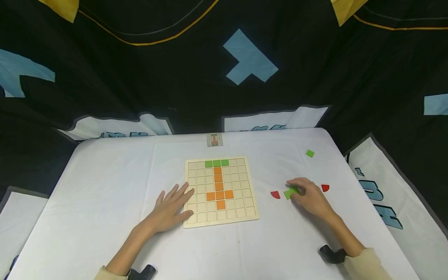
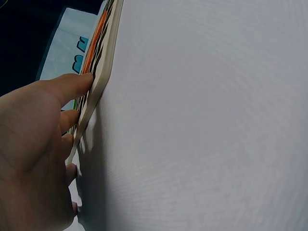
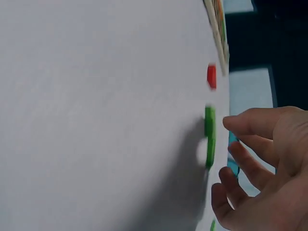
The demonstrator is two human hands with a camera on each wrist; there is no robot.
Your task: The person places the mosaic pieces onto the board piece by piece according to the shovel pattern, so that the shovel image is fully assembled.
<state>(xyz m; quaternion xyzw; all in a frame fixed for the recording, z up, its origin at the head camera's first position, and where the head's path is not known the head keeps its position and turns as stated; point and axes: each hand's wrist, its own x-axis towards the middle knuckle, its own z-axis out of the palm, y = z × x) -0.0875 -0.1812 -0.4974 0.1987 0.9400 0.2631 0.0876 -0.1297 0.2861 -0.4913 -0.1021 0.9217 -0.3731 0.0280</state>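
The board (image 1: pixel 246 193) carries an orange cross (image 1: pixel 219 195) and green row (image 1: pixel 217 163), left hand (image 1: pixel 169 214) spread, right hand (image 1: pixel 311 199) loose, ungripping, near unplaced green tiles (image 1: pixel 288 193) and red pieces (image 1: pixel 275 195).

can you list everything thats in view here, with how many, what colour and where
Grid board: 1, pale wood, middle of the table
Orange tiles: 7, orange, in a cross on the grid board
Green tiles: 3, green, far row of the grid board
Picture card: 1, greyish, far edge of the table
Red pieces: 2, red, either side of the right hand
Green stock: count unclear, green, partly hidden under the right hand
Loose green tile: 1, green, far right of the table
Table: 1, white-covered, centre
Backdrop: count unclear, black with blue, yellow and white areas, behind the table
Wrist devices: 2, black, one per wrist
Sleeves: 2, beige, near edge
Left hand: 1, bare, at the grid board's left edge
Right hand: 1, bare, over the green stock
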